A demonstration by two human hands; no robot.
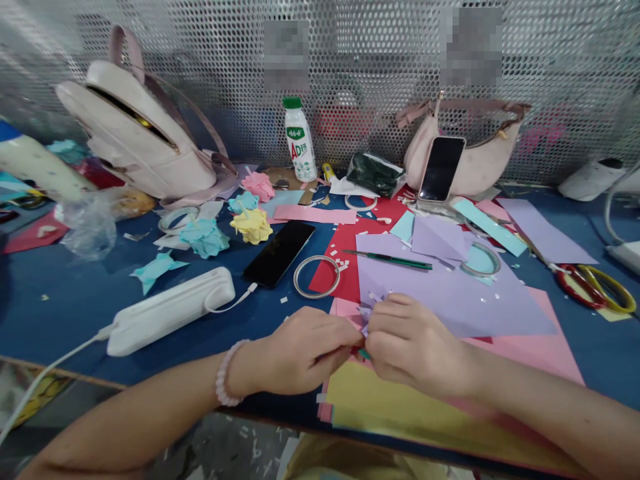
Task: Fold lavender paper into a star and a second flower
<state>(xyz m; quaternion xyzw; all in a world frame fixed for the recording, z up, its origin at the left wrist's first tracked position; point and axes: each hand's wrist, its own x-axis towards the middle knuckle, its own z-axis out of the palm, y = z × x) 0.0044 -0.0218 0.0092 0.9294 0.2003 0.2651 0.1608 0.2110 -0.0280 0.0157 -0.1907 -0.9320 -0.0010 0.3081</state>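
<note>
I see a person's left hand [310, 348] and right hand [413, 343] nearly meeting, fingers closed around a small crumpled purple paper piece [366, 315] mostly hidden between them. Just beyond the right hand, a slim green pen [400, 259] lies on a purple sheet [500, 308]; beyond the left, a tape roll [297, 277] sits beside a black smartphone [279, 253].
</note>
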